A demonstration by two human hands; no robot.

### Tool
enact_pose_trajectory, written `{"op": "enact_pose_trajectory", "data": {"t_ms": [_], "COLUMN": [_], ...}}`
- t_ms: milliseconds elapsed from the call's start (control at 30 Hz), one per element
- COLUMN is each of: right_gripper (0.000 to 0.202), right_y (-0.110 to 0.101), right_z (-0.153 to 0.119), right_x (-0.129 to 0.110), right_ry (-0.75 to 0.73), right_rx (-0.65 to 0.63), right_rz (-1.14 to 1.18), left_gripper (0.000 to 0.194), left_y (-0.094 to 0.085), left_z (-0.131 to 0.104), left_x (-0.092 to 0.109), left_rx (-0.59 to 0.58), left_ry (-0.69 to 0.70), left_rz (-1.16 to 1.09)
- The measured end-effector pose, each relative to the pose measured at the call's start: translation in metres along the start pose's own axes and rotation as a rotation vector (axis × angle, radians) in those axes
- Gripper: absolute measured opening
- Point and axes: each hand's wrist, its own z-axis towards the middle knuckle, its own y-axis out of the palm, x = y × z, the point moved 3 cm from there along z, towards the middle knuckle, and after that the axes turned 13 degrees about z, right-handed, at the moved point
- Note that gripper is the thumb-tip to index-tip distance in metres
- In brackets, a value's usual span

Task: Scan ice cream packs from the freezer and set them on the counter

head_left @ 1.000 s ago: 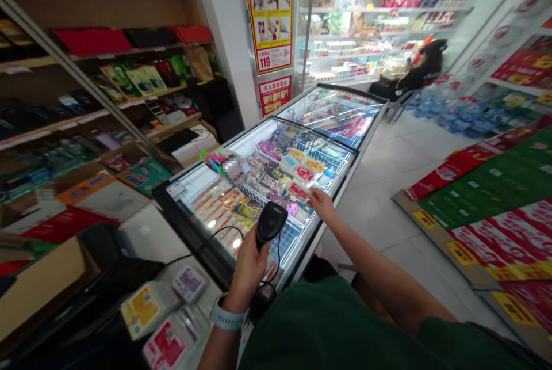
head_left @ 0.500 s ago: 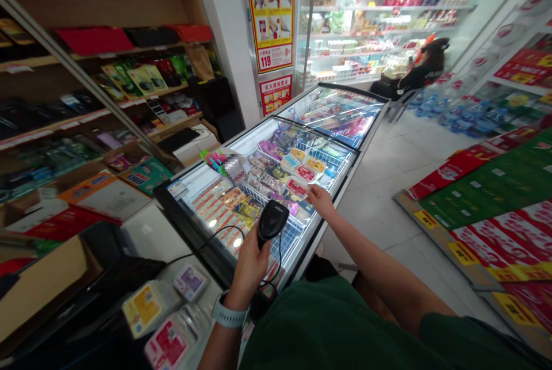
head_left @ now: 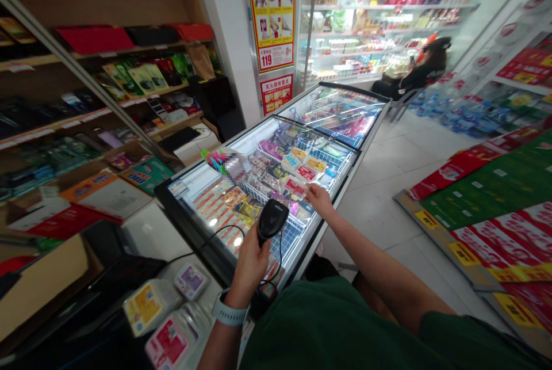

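My left hand (head_left: pixel 250 260) is wrapped round the grip of a black barcode scanner (head_left: pixel 273 219), whose head points away from me over the chest freezer's glass lid (head_left: pixel 224 180). A black cord hangs from the scanner. My right hand (head_left: pixel 318 198) is closed at the near right edge of a clear plastic pack with a red label (head_left: pixel 295 186), its fingertips pinching the edge. Beyond that pack lie another red-labelled pack (head_left: pixel 306 173), a yellow-labelled pack (head_left: pixel 315 163) and further similar packs, all on the glass.
More plastic packs, with yellow (head_left: pixel 145 308), pink (head_left: pixel 168 342) and purple labels (head_left: pixel 190 281), sit on the counter at lower left. A pixelated bundle (head_left: pixel 235 167) rests on the freezer's left side. Green and red cartons (head_left: pixel 487 186) stand right. A person (head_left: pixel 425 68) sits beyond the freezer.
The red-labelled pack and my right hand have shifted very slightly left. My left hand and the scanner stay almost where they were.
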Motion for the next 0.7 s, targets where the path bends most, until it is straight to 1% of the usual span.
{"op": "enact_pose_trajectory", "data": {"t_ms": [167, 333, 533, 633, 700], "right_gripper": [0.026, 0.025, 0.021, 0.021, 0.025], "right_y": [0.001, 0.002, 0.003, -0.002, -0.01], "right_z": [-0.001, 0.0, -0.002, 0.003, 0.012], "right_x": [0.0, 0.001, 0.01, 0.017, 0.021], "right_ry": [0.011, 0.034, 0.075, 0.099, 0.112], "right_rx": [-0.007, -0.004, 0.002, 0.028, 0.064], "right_rz": [0.004, -0.001, 0.014, 0.022, 0.022], "left_gripper": [0.047, 0.046, 0.048, 0.047, 0.046], "left_y": [0.002, 0.003, 0.002, 0.0, 0.0], "left_z": [0.0, -0.001, -0.002, -0.003, -0.004], "left_x": [-0.002, -0.002, -0.001, -0.002, -0.003], "left_rx": [0.01, 0.023, 0.003, 0.003, 0.008], "left_ry": [0.02, 0.034, 0.005, -0.005, -0.011], "left_rz": [0.034, 0.04, 0.007, -0.002, -0.005]}}
